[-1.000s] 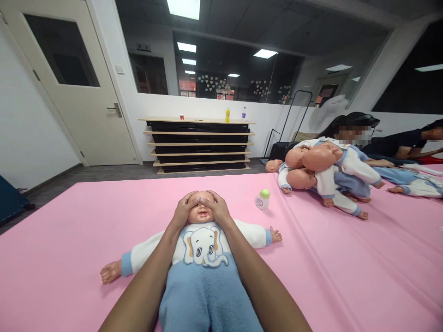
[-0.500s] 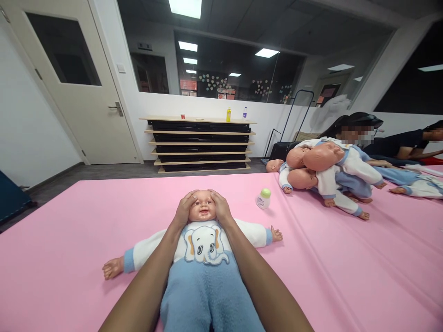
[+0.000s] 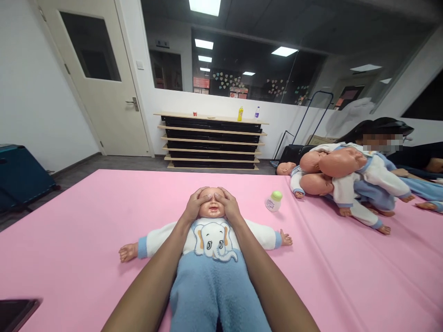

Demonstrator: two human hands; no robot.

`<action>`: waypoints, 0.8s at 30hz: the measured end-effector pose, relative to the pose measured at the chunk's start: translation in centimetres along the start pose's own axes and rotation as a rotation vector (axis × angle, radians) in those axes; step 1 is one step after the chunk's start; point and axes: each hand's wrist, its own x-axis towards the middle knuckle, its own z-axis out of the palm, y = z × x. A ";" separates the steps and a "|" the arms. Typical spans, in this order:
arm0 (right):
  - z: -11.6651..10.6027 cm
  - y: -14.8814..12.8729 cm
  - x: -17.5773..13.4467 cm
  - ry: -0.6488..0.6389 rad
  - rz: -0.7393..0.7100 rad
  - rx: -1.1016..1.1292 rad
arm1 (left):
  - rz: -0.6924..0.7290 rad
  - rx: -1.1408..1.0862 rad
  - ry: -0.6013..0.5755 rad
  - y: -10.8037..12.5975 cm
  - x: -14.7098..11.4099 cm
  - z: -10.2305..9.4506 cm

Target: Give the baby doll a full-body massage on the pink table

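Observation:
A baby doll (image 3: 214, 272) in a white and blue outfit with an elephant on the chest lies face up, arms spread. My left hand (image 3: 196, 203) cups the side of its head on the left, the thumb resting over one eye. On the other side my right hand (image 3: 228, 203) wraps the head the same way, its thumb across the other eye. Between the palms the doll's mouth and nose still show; both eyes are covered. A small white bottle with a green cap (image 3: 273, 201) stands to the right of the head.
Several more dolls (image 3: 341, 177) lie heaped on the pink mat (image 3: 86, 221) at right, with a person (image 3: 384, 138) behind them. A dark flat object (image 3: 17, 313) lies at the lower left. Stacked boards (image 3: 211, 143) and a blue trolley handle (image 3: 316, 101) stand beyond the mat.
Both thumbs have moved inward from the sides of the forehead onto the doll's eyes. The view has swung left, bringing the dark object at the lower left into sight.

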 end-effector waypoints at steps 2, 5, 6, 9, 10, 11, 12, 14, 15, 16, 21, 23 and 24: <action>0.0 0.0 0.1 -0.011 0.003 0.026 | 0.002 -0.014 -0.004 0.1 -0.1 0.1; 0.0 0.1 0.2 0.001 -0.013 0.031 | 0.003 -0.048 0.002 0.1 -0.1 0.3; 0.0 0.2 0.3 0.010 -0.015 0.027 | 0.005 -0.060 0.007 0.0 -0.1 0.4; -0.1 0.5 0.5 0.036 -0.011 0.020 | 0.014 -0.088 0.014 -0.3 0.1 0.4; -0.2 0.6 0.6 0.037 -0.012 0.024 | 0.016 -0.094 0.015 -0.4 0.2 0.4; -0.2 0.7 0.6 0.038 -0.015 0.028 | 0.018 -0.098 0.017 -0.4 0.2 0.4; -0.3 0.8 0.6 0.036 -0.019 0.031 | 0.016 -0.099 0.020 -0.4 0.2 0.4; -0.4 0.8 0.5 0.020 -0.029 0.030 | 0.006 -0.090 0.016 -0.4 0.2 0.3; -0.4 0.7 0.4 0.010 -0.030 0.023 | 0.003 -0.080 0.009 -0.3 0.1 0.3; -0.5 0.7 0.2 0.001 -0.027 0.012 | 0.004 -0.068 0.000 -0.2 0.0 0.3; -0.6 0.4 0.0 -0.019 0.010 0.017 | 0.015 -0.032 -0.013 0.1 -0.2 0.4; -0.5 0.4 0.0 -0.017 0.010 0.032 | 0.013 -0.031 -0.006 0.2 -0.1 0.5; -0.5 0.4 0.1 -0.014 0.011 0.035 | 0.014 -0.028 -0.002 0.2 -0.1 0.5</action>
